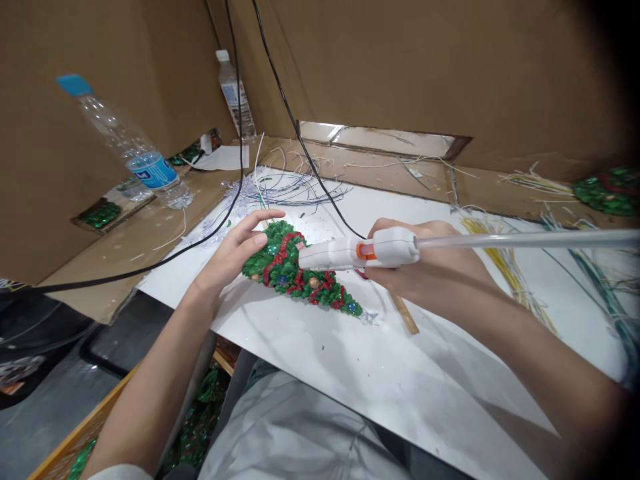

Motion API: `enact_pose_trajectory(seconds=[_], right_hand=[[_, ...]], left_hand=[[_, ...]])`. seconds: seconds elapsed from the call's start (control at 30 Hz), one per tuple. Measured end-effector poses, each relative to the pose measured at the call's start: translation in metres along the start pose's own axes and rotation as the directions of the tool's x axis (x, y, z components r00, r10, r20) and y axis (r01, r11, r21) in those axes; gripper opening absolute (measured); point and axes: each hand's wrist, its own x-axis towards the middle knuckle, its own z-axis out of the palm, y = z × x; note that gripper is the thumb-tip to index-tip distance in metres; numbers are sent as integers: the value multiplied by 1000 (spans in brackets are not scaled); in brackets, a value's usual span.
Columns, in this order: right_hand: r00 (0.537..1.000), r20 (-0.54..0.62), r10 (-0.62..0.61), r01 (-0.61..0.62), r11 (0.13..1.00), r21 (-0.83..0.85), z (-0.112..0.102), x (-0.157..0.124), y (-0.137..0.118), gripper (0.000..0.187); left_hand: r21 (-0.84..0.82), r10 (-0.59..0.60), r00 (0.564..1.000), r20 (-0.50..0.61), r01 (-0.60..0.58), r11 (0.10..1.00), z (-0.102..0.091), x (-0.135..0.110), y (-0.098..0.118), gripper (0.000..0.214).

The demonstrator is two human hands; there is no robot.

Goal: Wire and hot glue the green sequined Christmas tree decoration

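A small green Christmas tree decoration (285,263) lies on its side on the white board, wound with red garland and dotted with small ornaments. Its silver star tip points right and toward me. My left hand (240,243) grips the wide base end, thumb on top and fingers round the far side. In my right hand (425,263) is a white hot glue gun (360,250) with an orange part and a long clear glue stick out of its back. The nozzle is over the middle of the tree; whether it touches is hard to tell.
White board (310,360) covers the worktop. Bundled wires (515,267) lie at the right, loose wires (295,187) at the back. Black cables (285,100) hang across. Two plastic bottles, one blue-capped (150,173), stand left. A wooden stick (404,313) lies below my right hand.
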Motion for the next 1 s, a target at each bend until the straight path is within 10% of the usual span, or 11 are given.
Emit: enact_pose_trajectory(seconds=[1.0], right_hand=[[999,-46,-4,0,997,-75,-2,-3,-2,14]], left_hand=[[61,-11,1000,-11,12,998,-2,1,-2,51]])
